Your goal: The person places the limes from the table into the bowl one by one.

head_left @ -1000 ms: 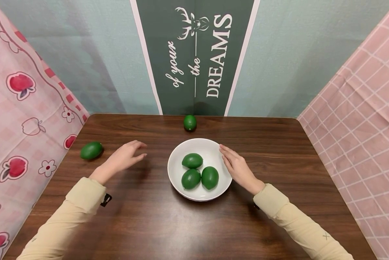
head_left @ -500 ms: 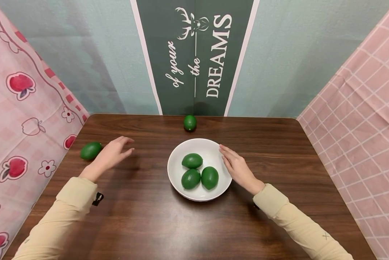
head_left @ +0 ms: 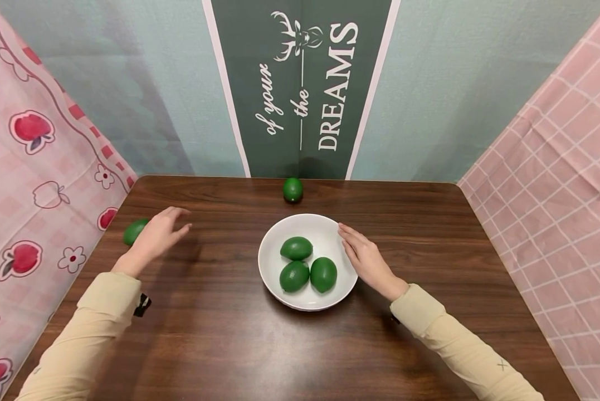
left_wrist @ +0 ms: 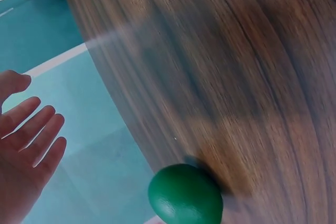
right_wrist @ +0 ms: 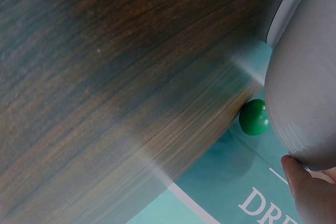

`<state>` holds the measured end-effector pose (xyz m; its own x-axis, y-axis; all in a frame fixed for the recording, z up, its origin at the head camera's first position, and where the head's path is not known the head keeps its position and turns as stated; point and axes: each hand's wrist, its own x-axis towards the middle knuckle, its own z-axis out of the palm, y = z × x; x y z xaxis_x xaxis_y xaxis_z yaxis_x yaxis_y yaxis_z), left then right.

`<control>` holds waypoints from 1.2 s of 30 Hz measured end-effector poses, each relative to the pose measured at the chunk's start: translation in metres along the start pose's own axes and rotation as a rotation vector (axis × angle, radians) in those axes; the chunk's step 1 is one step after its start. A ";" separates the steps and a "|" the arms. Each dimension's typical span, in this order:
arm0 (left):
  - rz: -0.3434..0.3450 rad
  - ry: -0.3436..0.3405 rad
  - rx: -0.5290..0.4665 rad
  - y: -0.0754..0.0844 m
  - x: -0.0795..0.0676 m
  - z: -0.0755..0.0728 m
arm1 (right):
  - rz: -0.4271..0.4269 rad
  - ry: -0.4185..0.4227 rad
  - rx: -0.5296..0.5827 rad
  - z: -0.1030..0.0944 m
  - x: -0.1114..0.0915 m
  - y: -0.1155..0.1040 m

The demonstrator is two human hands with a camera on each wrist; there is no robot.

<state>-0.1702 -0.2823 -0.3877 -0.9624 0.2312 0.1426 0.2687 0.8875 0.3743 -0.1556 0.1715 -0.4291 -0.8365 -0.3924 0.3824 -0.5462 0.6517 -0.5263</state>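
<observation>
In the head view, the left lime (head_left: 135, 231) lay at about ten o'clock from the left hand (head_left: 154, 238), behind the wrist and partly hidden by it; the fingers stood parted and wide, pointing to one o'clock. The right hand (head_left: 371, 262) held the rim of the white bowl (head_left: 308, 301) at about two o'clock. The bowl was round and glossy, with a seven-o'clock lime (head_left: 294, 276), an eleven-o'clock lime (head_left: 296, 248) and a four-o'clock lime (head_left: 323, 274), all smooth, green ovals. Twelve o'clock from the bowl, the far lime (head_left: 292, 190) sat on the dark, wood-grained table (head_left: 410, 223). The left wrist view showed the gap between palm and left lime, which the head view hid. The right wrist view alone showed a fingertip against the bowl's outer wall.
</observation>
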 end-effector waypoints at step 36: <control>-0.157 0.036 0.029 -0.052 -0.008 -0.008 | -0.010 0.007 0.004 -0.001 0.000 0.000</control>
<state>-0.1761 -0.3330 -0.4012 -0.9902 0.0747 0.1177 0.1133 0.9230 0.3678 -0.1553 0.1718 -0.4285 -0.8306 -0.3945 0.3929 -0.5549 0.6454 -0.5250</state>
